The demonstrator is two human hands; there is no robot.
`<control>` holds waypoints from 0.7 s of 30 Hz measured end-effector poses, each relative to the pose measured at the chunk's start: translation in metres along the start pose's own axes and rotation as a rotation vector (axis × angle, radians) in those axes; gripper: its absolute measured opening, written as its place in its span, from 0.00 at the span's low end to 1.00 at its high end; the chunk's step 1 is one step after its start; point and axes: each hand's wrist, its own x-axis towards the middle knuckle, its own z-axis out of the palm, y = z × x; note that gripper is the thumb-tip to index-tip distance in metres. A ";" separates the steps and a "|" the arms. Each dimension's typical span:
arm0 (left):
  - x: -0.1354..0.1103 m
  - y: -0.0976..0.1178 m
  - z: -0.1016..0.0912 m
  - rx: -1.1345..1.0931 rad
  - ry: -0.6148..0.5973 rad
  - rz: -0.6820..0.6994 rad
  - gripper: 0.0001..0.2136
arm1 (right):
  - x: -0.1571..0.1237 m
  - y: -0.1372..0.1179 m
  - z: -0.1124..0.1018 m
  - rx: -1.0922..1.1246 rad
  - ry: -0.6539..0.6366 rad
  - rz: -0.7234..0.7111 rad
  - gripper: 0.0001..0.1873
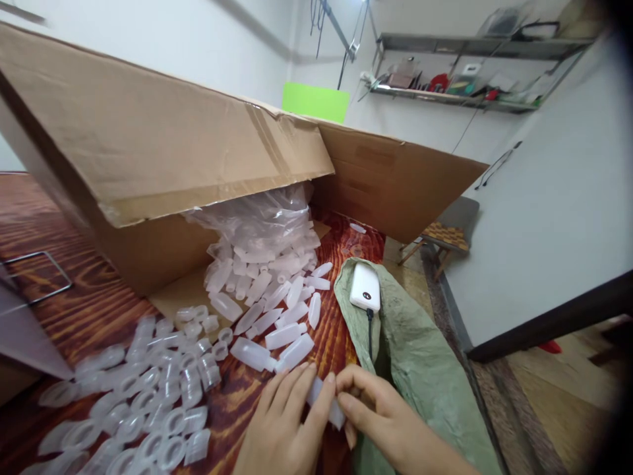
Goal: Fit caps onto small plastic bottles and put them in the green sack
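A small translucent white plastic bottle [337, 414] is between my two hands, partly covered by the fingers. My left hand [284, 422] lies palm down at the table's front, gripping the bottle between thumb and index finger. From the right, my right hand [378, 412] pinches at the same bottle with curled fingers. Just beyond my left fingertips lie similar loose bottles [295, 351]. More spill from a clear plastic bag [267, 214] by the cardboard box. Left of my hands is a spread of short translucent plastic caps [173, 422].
A large open cardboard box [163, 132] stands over the wood-grain table [237, 412]. A white power bank [364, 287] with a black cable rests on green cloth [420, 349] at right. Behind are a stool [450, 224] and wall shelves [455, 97].
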 end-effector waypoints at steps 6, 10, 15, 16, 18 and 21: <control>0.003 -0.004 -0.008 -0.034 -0.082 0.031 0.17 | -0.005 -0.001 -0.006 -0.019 0.067 0.009 0.23; 0.001 -0.004 -0.008 -0.031 -0.112 0.033 0.16 | -0.009 -0.001 -0.008 -0.036 0.112 -0.001 0.17; 0.006 -0.004 -0.008 -0.011 -0.036 0.061 0.16 | -0.020 -0.012 -0.007 -0.246 0.139 -0.067 0.09; 0.007 -0.004 -0.008 -0.005 -0.029 0.068 0.16 | -0.022 -0.015 -0.007 -0.300 0.144 -0.085 0.10; 0.008 -0.004 -0.009 0.004 -0.039 0.081 0.16 | -0.026 -0.020 -0.006 -0.376 0.138 -0.116 0.13; 0.007 -0.003 -0.009 0.002 -0.043 0.098 0.15 | -0.030 -0.022 -0.005 -0.420 0.118 -0.156 0.15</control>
